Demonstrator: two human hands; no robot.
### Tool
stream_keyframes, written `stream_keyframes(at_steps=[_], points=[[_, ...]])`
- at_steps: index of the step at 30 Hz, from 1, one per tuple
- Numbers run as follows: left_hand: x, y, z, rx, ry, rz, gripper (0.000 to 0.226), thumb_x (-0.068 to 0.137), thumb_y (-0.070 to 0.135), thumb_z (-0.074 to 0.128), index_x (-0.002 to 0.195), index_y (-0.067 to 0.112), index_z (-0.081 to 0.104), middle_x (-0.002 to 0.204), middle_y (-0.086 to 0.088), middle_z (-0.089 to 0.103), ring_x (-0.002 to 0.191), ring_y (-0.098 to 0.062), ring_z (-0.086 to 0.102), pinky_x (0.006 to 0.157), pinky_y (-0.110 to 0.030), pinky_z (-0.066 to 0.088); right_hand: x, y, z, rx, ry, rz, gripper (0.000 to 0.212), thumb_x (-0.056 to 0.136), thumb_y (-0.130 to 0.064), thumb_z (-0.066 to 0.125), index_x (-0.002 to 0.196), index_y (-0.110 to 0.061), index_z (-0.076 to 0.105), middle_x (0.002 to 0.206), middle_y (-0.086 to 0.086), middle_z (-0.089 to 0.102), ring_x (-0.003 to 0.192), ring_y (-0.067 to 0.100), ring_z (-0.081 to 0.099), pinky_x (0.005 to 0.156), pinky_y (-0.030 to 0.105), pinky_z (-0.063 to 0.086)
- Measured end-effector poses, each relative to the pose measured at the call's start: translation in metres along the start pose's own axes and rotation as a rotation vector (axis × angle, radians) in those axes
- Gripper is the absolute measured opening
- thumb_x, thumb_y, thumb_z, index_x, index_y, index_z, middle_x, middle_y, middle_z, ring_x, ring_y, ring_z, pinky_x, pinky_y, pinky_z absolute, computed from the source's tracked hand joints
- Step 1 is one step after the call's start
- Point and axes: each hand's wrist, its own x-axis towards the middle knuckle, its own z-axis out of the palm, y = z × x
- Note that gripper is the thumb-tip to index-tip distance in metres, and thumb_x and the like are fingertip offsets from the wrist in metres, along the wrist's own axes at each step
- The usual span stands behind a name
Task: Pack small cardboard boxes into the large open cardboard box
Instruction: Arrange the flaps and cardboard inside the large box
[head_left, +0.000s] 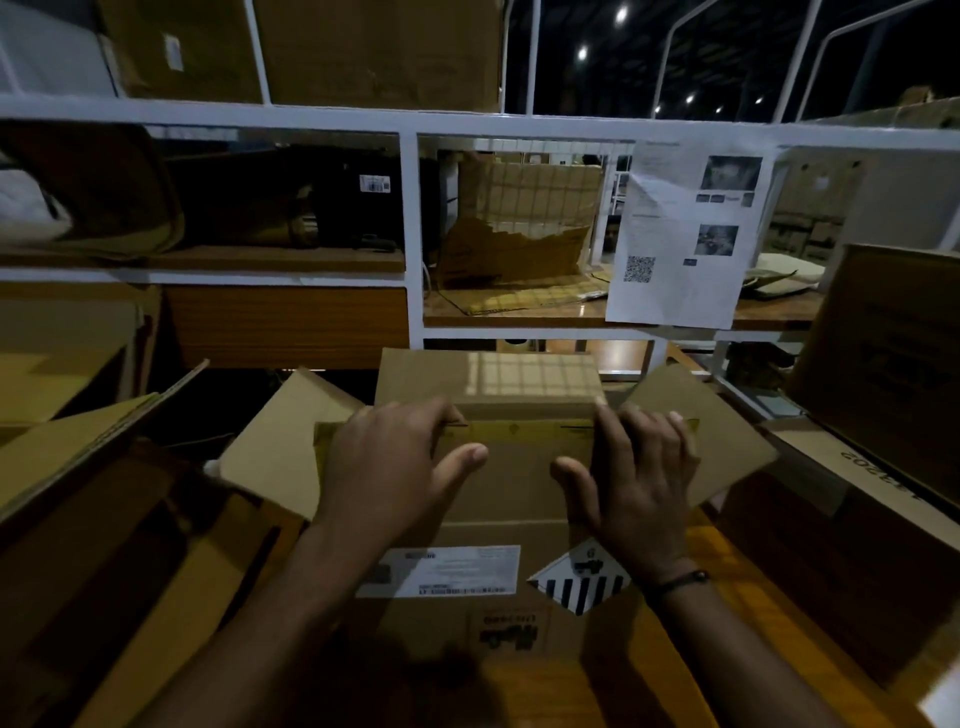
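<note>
We're seating the flat brown yellow-taped cardboard carton (519, 483) inside the large open brown cardboard box (283, 447). Left hand (395, 462) grip is hooking the carton's edge, right hand (636, 470) grip is wide and pressing. Next we're probably letting go cleanly.

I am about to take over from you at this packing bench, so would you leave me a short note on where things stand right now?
Left hand: grips the labelled box, with its fingers curled over the far, yellow-taped edge.
Right hand: rests flat on that same edge, fingers straight.
Where: the labelled box sits between the spread flaps of the large open box. I cannot tell how deep it sits.
Done: this one box has reached the opening.
Left: probably seat it fully and let go, then bring the further small boxes.
</note>
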Motion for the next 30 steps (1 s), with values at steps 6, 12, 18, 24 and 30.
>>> stream_keyframes(at_steps=[6,12,18,24,30], points=[[-0.011,0.014,-0.047,-0.088,-0.562,-0.128,0.074,0.093,0.079,0.02,0.075,0.024,0.067,0.062,0.007,0.06,0.052,-0.002,0.054,0.053,-0.023,0.041,-0.004,-0.002,-0.062,0.108,-0.061,-0.092,0.055,0.097,-0.067,0.053,0.092,-0.013,0.064,0.088,0.006,0.065,0.081,0.022,0.058,0.076,0.04,0.045],[-0.022,0.007,-0.026,-0.209,-0.995,-0.187,0.088,0.084,0.09,0.033,0.155,0.037,0.039,0.158,0.007,0.044,0.131,-0.014,0.051,0.107,-0.036,0.043,-0.01,-0.024,-0.107,0.244,-0.469,0.197,0.058,0.096,-0.078,0.028,0.076,-0.029,0.053,0.077,-0.012,0.049,0.067,0.004,0.047,0.053,0.028,0.046],[-0.034,-0.001,0.023,-0.086,-0.825,-0.126,0.087,0.054,0.101,0.055,0.117,0.042,0.06,0.107,0.02,0.065,0.092,-0.001,0.059,0.084,-0.032,0.055,-0.021,-0.032,-0.085,0.119,-0.907,0.296,0.056,0.095,-0.07,0.042,0.142,-0.041,0.041,0.146,-0.018,0.04,0.136,0.005,0.035,0.12,0.031,0.027],[-0.051,0.003,0.044,0.035,-0.553,-0.099,0.078,0.05,0.1,0.057,0.103,0.042,0.057,0.09,0.02,0.06,0.082,0.0,0.056,0.07,-0.025,0.046,-0.012,-0.043,-0.054,0.21,-0.969,0.223,0.058,0.092,-0.072,0.047,0.14,-0.041,0.043,0.138,-0.017,0.05,0.126,0.008,0.039,0.113,0.032,0.026],[-0.059,0.012,0.052,0.134,-0.393,-0.161,0.068,0.059,0.093,0.063,0.099,0.039,0.056,0.088,0.017,0.057,0.08,-0.005,0.048,0.07,-0.029,0.037,-0.001,-0.053,-0.037,0.221,-0.973,0.161,0.053,0.092,-0.069,0.052,0.132,-0.033,0.053,0.127,-0.012,0.057,0.101,0.003,0.036,0.097,0.028,0.034]])
